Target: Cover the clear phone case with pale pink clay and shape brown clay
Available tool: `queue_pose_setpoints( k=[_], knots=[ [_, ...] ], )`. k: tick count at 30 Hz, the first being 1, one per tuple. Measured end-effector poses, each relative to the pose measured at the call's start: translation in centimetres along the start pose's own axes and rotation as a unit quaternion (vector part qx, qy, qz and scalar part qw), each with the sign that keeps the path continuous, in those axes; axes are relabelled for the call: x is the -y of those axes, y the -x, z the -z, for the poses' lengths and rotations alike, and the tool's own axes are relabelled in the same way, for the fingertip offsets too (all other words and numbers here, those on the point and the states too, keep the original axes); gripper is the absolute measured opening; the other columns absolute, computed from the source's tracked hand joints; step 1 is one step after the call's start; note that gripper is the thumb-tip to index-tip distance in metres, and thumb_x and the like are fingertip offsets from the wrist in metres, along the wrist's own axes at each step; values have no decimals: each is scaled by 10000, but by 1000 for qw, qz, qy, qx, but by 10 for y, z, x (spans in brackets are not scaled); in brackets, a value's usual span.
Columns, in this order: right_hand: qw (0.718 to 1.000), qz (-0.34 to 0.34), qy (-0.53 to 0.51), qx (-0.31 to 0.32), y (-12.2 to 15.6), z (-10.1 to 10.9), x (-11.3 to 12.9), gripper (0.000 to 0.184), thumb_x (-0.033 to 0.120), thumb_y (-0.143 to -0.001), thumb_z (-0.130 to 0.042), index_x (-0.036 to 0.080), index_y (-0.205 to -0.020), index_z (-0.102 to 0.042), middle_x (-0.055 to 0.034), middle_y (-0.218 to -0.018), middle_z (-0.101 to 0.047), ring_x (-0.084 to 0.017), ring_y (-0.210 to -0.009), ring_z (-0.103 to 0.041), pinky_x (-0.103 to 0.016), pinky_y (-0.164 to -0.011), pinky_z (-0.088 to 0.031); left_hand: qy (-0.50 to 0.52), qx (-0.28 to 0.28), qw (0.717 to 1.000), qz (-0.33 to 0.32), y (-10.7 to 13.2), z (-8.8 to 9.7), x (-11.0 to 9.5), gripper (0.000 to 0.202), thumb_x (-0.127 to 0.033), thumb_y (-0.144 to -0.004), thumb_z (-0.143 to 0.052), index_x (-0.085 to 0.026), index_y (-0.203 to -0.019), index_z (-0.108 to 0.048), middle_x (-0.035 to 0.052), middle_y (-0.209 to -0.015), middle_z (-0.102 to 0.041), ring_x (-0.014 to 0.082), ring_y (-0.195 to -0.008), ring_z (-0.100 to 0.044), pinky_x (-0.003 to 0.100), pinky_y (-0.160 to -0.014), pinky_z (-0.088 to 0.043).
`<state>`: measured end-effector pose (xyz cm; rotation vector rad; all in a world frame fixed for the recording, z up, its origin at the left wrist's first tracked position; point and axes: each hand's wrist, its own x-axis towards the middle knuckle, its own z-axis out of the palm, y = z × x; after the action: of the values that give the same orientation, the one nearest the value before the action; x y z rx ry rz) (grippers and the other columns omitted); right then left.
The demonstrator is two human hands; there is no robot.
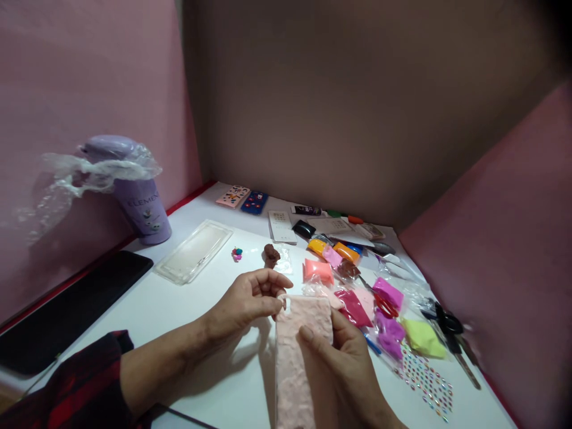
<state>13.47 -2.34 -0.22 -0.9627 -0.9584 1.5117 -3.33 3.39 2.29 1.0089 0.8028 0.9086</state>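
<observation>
A phone case (292, 363) coated in lumpy pale pink clay stands upright in front of me, its lower end cut off by the frame. My right hand (346, 351) grips its right side, the thumb lying across the clay face and the fingers behind. At the top left corner, beside the camera cut-out, my left hand (254, 298) pinches the edge between thumb and fingertips. Just beyond the hands are a lump of brown clay (271, 255) and a small multicoloured clay bit (237, 254).
Clay packets such as a coral one (318, 271) and a yellow one (424, 338) crowd the right, with red scissors (385, 305) and a gem sticker sheet (426, 381). Leftward are a clear case box (194, 250), a purple tumbler (145, 205) and a black phone-like slab (67, 310).
</observation>
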Motion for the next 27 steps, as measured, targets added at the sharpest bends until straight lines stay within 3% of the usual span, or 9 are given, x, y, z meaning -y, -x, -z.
queue_pose_setpoints(
  k=[20, 27],
  knots=[
    [1000, -3, -17, 2, 1, 0, 0, 351, 310, -738, -734, 217, -1066, -653, -103, -1070, -690, -294, -984, -636, -471, -903, -463, 9, -10, 1000, -9, -2, 1, 2, 204, -190, -664, -721, -131, -840, -635, 16, -669, -634, 120, -599, -557, 253, -611, -434],
    [1000, 0, -4, -1, 1, -1, 1, 363, 327, -746, -722, 206, -1079, -645, -100, -1058, -694, -308, -1021, -621, -472, -896, -470, 21, 10, 1000, -2, -1, 1, 1, 203, -206, -699, -693, -118, -867, -619, 35, -682, -655, 134, -635, -581, 273, -656, -447]
  ],
)
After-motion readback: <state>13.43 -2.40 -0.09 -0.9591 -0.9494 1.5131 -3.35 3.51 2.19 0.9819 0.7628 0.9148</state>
